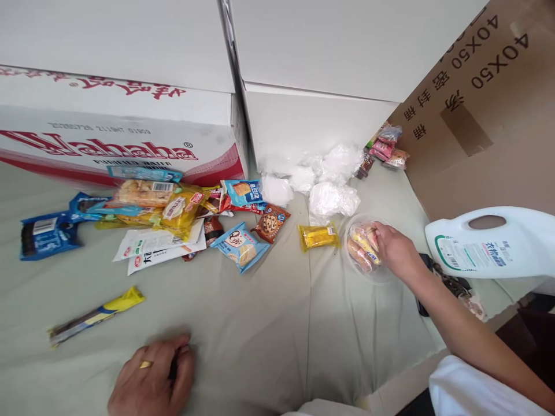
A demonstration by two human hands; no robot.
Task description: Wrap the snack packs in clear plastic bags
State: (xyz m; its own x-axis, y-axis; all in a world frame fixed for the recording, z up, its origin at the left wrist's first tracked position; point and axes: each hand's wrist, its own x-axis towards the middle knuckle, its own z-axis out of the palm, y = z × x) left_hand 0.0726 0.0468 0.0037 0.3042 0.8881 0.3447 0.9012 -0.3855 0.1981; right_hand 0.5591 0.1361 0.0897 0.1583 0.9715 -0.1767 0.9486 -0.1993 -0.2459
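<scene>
My right hand [393,247] reaches over a clear round plastic tub [347,257], its fingertips pinched on a pinkish snack packet [371,232] inside the rim. Other wrapped snacks [359,259] lie in the tub. Just left of it is a yellow snack packet [319,236]. My left hand [152,375], with a gold ring, rests on the pale green cloth with its fingers curled closed, apart from any packet. The nearest thing to it is a long yellow and dark snack wrapper [96,315].
Assorted snack packets [161,202] are heaped before a Wahaha water carton [108,130]. Crumpled clear plastic bags [332,199] lie by a white box [303,124]. More packets [385,147] sit in the back corner. A white detergent jug [489,242] and keys [451,283] are at right, near a brown carton [437,167].
</scene>
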